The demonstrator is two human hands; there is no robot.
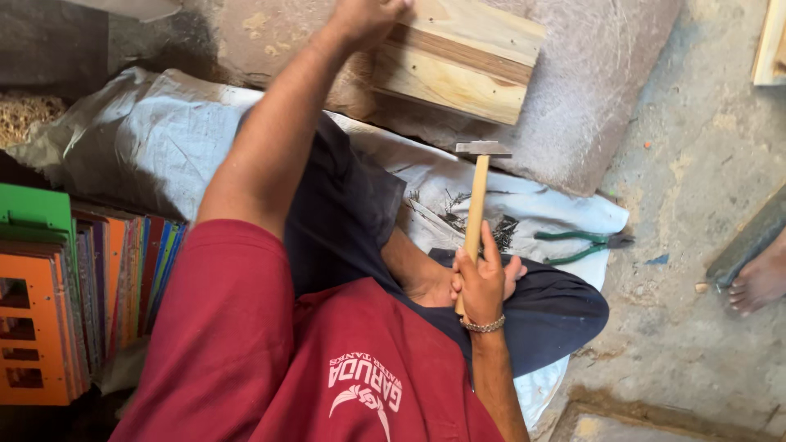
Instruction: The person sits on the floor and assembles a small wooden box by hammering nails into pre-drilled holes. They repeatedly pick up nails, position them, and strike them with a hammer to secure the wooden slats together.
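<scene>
My left hand (pixel 364 16) reaches up and grips the left end of a pale wooden box (pixel 458 61) that rests on a rough stone slab (pixel 589 106). My right hand (pixel 483 282), with a beaded bracelet at the wrist, is shut on the lower end of a wooden-handled hammer (pixel 476 196). The hammer stands upright, and its metal head sits just below the box, apart from it. I sit cross-legged in a red shirt and dark shorts.
A white sack (pixel 139 139) lies spread under me, with a pile of small dark nails (pixel 501 227) and green-handled pliers (pixel 577 244) on it. Upright coloured plastic panels (pixel 57 303) are stacked at left. Another person's bare foot (pixel 757 282) rests on the concrete floor at right.
</scene>
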